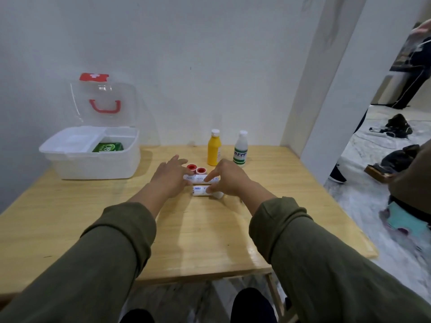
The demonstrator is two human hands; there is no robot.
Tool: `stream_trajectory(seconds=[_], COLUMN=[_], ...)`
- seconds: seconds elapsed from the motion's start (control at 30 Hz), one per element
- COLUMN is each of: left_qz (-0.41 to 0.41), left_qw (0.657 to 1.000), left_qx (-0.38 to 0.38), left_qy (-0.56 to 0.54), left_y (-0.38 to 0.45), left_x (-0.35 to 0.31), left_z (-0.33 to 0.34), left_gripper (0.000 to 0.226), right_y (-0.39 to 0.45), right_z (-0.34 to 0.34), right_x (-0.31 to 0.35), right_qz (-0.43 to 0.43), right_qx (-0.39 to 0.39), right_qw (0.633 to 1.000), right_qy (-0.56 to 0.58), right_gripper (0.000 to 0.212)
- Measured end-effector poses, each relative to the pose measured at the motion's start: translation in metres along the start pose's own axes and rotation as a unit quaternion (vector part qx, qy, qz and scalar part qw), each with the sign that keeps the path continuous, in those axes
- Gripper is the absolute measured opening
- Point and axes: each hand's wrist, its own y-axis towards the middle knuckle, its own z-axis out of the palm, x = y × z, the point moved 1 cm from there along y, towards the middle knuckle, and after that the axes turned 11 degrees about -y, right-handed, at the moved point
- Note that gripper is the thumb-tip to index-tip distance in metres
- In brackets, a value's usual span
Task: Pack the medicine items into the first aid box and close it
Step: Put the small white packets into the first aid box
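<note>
Right hand [229, 180] pinches near bandage roll [202, 191]; left hand [169, 179], fingers straight, touches far roll [200, 178] at 12 o'clock.

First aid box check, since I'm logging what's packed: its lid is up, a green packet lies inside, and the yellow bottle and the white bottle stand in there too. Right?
Not quite. The head view shows the first aid box with its lid up and the green packet inside, but the yellow bottle and the white bottle stand on the table, right of the box.
</note>
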Motion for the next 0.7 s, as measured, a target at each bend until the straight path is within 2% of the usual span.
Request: stream_trajectory(seconds=[0.2,0.3,0.47,0.7], left_qz=[-0.033,-0.039,-0.067,-0.087], left_qw=[0.998,0.998,0.993,0.993], left_qx=[-0.039,-0.032,-0.009,0.017], left_qy=[-0.038,-0.031,-0.097,-0.079], left_y=[0.001,-0.001,-0.008,-0.023], left_x=[0.005,0.005,0.009,0.016], left_z=[-0.001,-0.002,-0.002,-0.011], left_gripper=[0.031,0.032,0.024,0.04], right_y=[0.002,0.002,0.005,0.007], right_z=[0.005,0.008,0.013,0.019], right_x=[0.002,0.003,0.007,0.015], right_qz=[-0.013,-0.01,-0.013,0.001], right_qx=[0.003,0.007,0.021,0.028], right_qw=[0.999,1.0,0.999,0.999], right_qy=[-0.032,-0.026,-0.024,-0.026], right_gripper=[0.038,0.036,0.037,0.053])
